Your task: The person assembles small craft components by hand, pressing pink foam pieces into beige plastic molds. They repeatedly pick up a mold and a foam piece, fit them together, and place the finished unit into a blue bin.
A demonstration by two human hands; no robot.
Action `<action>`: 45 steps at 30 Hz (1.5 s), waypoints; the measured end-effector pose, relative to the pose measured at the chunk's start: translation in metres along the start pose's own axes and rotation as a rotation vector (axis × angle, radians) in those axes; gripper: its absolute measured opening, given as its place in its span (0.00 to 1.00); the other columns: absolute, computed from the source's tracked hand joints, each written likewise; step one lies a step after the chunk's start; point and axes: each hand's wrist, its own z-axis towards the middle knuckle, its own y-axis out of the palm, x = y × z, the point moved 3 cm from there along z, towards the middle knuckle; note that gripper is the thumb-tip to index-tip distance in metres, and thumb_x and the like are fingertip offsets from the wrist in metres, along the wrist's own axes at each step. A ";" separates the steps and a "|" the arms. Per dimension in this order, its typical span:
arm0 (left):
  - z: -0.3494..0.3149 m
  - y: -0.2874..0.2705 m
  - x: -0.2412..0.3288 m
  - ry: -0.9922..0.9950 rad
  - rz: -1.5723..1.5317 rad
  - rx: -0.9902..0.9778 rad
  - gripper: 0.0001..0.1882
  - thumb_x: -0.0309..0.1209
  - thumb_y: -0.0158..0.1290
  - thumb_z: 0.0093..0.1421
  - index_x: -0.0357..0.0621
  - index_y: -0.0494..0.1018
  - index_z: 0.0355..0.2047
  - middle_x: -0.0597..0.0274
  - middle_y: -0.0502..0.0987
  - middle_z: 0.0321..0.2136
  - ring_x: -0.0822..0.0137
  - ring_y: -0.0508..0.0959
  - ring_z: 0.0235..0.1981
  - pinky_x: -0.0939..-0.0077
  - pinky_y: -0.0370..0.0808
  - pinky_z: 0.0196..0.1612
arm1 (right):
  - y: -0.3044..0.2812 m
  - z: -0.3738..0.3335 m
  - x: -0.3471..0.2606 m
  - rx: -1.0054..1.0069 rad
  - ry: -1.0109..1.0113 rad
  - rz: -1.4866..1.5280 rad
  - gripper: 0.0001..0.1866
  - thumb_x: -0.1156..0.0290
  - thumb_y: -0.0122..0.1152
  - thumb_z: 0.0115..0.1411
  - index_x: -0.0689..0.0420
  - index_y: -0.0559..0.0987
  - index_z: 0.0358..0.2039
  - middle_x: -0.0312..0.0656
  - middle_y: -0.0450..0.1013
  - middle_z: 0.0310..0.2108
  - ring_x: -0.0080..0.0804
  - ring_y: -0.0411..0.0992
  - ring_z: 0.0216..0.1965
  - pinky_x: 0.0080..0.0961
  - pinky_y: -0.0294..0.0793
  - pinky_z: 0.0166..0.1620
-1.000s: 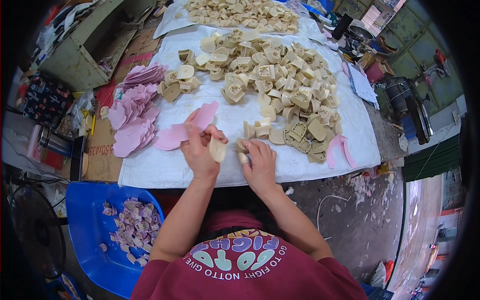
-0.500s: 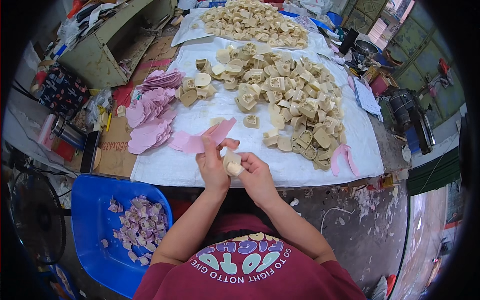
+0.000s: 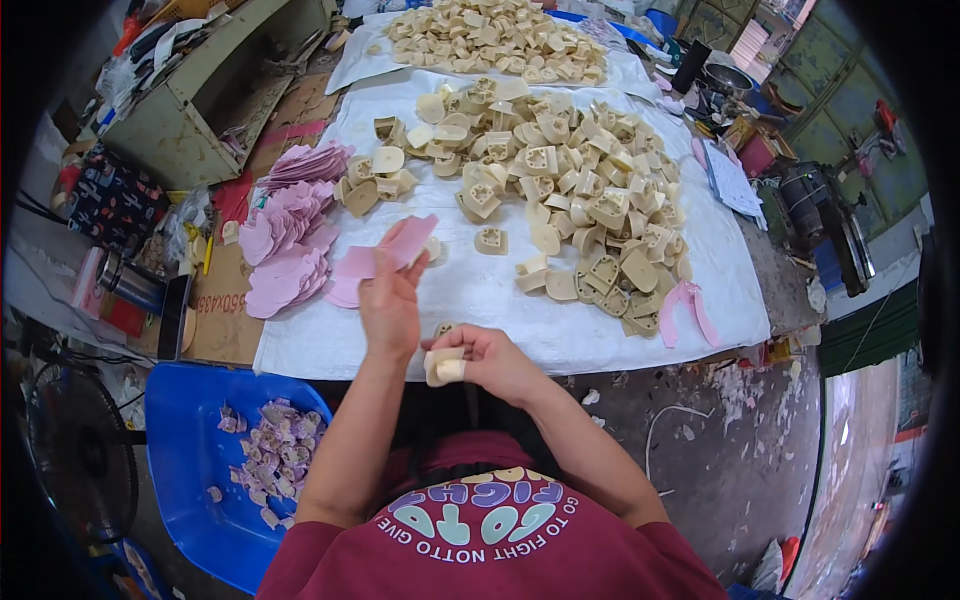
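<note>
My left hand point(image 3: 390, 305) is closed on a curved pink cut piece point(image 3: 408, 240), raised over the near left part of the table. Its other end point(image 3: 348, 275) shows beyond my fingers. At the table's front edge, close to my body, my right hand point(image 3: 497, 362) grips a small cream block heel point(image 3: 445, 370); my fingers cover part of it. Left of my left hand lie stacks of similar pink pieces point(image 3: 285, 220). A large heap of cream heels point(image 3: 590, 190) spreads across the table ahead, with one single heel point(image 3: 491, 240) apart from it.
White sheeting point(image 3: 320, 345) covers the table. A second heap of heels point(image 3: 500, 40) lies at the far end. One bent pink piece point(image 3: 687, 312) rests near the right corner. A blue tub point(image 3: 190, 500) with several purplish pieces stands below left, beside a black fan point(image 3: 80, 450).
My hands have moved apart. The left went slightly left and forward with the pink piece; the right came lower, toward my body, with the heel.
</note>
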 end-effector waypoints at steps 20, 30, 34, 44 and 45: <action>-0.117 -0.047 0.067 -0.312 -0.117 0.144 0.23 0.38 0.44 0.67 0.36 0.63 0.57 0.48 0.70 0.54 0.53 0.70 0.57 0.52 0.74 0.54 | -0.026 -0.031 -0.057 0.405 -0.747 -0.274 0.16 0.80 0.61 0.57 0.63 0.73 0.47 0.40 0.77 0.40 0.25 0.74 0.42 0.25 0.74 0.48; -0.135 -0.004 0.071 -0.492 -0.095 -0.059 0.20 0.36 0.47 0.67 0.33 0.68 0.52 0.53 0.76 0.44 0.63 0.79 0.45 0.67 0.81 0.45 | 0.044 -0.042 -0.065 0.045 -0.232 0.396 0.18 0.70 0.54 0.65 0.64 0.69 0.53 0.49 0.73 0.49 0.33 0.76 0.44 0.26 0.79 0.45; -0.117 -0.013 0.082 -0.478 -0.060 0.063 0.20 0.36 0.48 0.66 0.33 0.68 0.52 0.50 0.76 0.46 0.62 0.78 0.46 0.67 0.82 0.44 | 0.050 -0.045 -0.080 0.138 -0.324 0.165 0.19 0.73 0.52 0.64 0.66 0.68 0.54 0.51 0.71 0.52 0.39 0.74 0.50 0.30 0.74 0.52; -0.080 -0.003 0.072 -0.511 -0.161 0.083 0.19 0.34 0.48 0.67 0.32 0.68 0.52 0.45 0.75 0.48 0.58 0.77 0.50 0.66 0.74 0.54 | 0.052 -0.034 -0.085 0.310 -0.818 -0.776 0.20 0.84 0.66 0.46 0.63 0.77 0.42 0.48 0.74 0.41 0.43 0.76 0.43 0.30 0.76 0.46; -0.078 0.001 0.072 -0.506 -0.150 0.067 0.19 0.34 0.47 0.67 0.32 0.68 0.53 0.45 0.75 0.49 0.58 0.76 0.51 0.66 0.74 0.54 | 0.048 -0.031 -0.082 0.311 -0.851 -0.768 0.19 0.84 0.66 0.46 0.62 0.77 0.41 0.48 0.74 0.42 0.44 0.76 0.44 0.31 0.76 0.46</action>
